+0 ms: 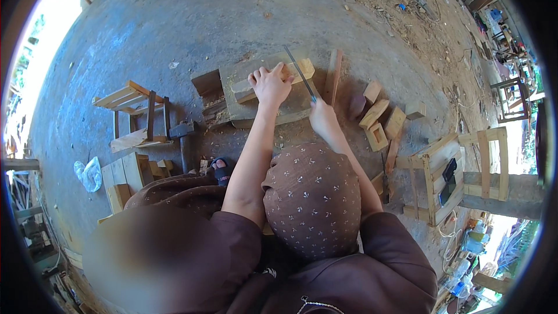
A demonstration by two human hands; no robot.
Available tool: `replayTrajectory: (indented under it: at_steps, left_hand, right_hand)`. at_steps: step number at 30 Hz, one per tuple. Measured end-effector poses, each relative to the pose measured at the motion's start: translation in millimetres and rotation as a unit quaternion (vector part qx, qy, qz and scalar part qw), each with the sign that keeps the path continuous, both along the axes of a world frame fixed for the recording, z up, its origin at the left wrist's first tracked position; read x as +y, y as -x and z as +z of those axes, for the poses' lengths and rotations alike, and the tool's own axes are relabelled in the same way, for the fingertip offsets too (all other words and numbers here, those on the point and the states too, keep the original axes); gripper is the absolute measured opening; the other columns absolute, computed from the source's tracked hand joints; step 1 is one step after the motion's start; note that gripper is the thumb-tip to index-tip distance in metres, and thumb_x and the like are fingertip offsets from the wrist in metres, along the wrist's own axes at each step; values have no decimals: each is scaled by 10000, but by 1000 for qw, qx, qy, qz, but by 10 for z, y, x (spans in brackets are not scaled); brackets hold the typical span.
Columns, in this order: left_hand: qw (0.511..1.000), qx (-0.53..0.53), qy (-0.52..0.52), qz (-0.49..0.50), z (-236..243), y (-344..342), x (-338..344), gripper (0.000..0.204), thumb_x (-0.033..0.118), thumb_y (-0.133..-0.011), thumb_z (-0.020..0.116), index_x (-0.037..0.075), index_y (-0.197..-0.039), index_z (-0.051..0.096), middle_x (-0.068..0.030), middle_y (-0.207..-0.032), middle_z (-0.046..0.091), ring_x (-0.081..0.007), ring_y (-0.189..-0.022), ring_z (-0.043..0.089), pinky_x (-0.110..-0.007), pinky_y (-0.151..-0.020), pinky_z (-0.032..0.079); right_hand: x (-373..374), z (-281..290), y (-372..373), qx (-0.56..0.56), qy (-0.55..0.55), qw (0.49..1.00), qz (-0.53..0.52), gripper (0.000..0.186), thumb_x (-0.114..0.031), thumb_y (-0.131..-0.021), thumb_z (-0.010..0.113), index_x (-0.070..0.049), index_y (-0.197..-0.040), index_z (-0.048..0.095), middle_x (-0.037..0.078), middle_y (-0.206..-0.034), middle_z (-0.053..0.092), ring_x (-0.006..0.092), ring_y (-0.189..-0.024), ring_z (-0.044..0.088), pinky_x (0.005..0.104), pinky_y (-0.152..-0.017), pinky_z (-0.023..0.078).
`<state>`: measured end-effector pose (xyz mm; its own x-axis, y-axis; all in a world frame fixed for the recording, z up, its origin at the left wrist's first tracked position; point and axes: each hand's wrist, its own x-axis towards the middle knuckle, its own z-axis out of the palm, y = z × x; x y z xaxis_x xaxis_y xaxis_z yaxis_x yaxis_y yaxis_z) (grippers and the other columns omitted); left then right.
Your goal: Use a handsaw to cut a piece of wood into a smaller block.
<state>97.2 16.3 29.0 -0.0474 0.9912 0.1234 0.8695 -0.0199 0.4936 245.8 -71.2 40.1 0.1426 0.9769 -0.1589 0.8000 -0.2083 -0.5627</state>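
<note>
My left hand [272, 86] presses down on a pale wooden block [304, 70], fingers curled over it and gripping it. The block lies across a wide wooden board [232, 70] low over the floor. My right hand [323, 117] is closed round the near end of a long, thin, dark metal file [300, 71]. It slants away to the upper left and crosses the block to the right of my left hand. The handle is mostly hidden in my fist, with a bit of blue showing.
Several wood offcuts [375, 111] lie to the right, with a narrow wooden strip [333, 75] nearer the board. Small wooden stools stand left [138, 107] and right [444, 177]. A hammer [185, 131] and a clear plastic bag [88, 173] are at left. My patterned brown knee [314, 197] rises between my arms.
</note>
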Motion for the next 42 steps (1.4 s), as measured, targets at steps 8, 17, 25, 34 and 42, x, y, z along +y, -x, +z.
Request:
replayTrajectory:
  at_steps: [8,17,25,34,42]
  left_hand:
    - [1000,9,8,25,25,-62,-27,493,444,-763,707,262,-1214,630,-161,-1111,569,-323,-1150,464,-476,-1057,229]
    - [994,-8,-111,18,-127,-33,-149,494,391,-729,748,237,-1188,646,-101,-1005,565,-264,-1082,481,-468,-1049,214]
    - [983,-6,-184,16,-182,-82,-166,490,384,-712,758,239,-1169,656,-86,-985,553,-254,-1052,471,-476,-1009,242]
    - [991,39,-129,-9,-213,2,-109,470,371,-795,695,246,-1240,608,-122,-1045,552,-307,-1085,456,-477,-995,248]
    - [988,90,-116,-49,-225,6,-57,487,334,-835,667,258,-1300,542,-127,-1063,547,-311,-1089,460,-491,-984,259]
  right_hand:
    - [208,86,217,-3,23,999,-38,257,-160,-916,466,25,-1060,573,308,-974,635,465,-983,602,523,-863,470]
    - [-410,402,186,-46,84,994,-43,241,-195,-943,455,20,-987,554,316,-932,630,482,-950,600,547,-816,472]
    - [479,315,282,-51,39,998,-14,272,-172,-920,470,30,-1044,603,290,-998,645,430,-997,620,498,-856,495]
    - [-265,410,291,-63,94,992,-59,283,-206,-949,450,11,-1069,585,293,-1020,638,444,-1014,606,512,-852,480]
    - [148,319,260,-79,78,993,-39,296,-193,-932,459,20,-1073,609,282,-1046,639,430,-1030,607,498,-868,489]
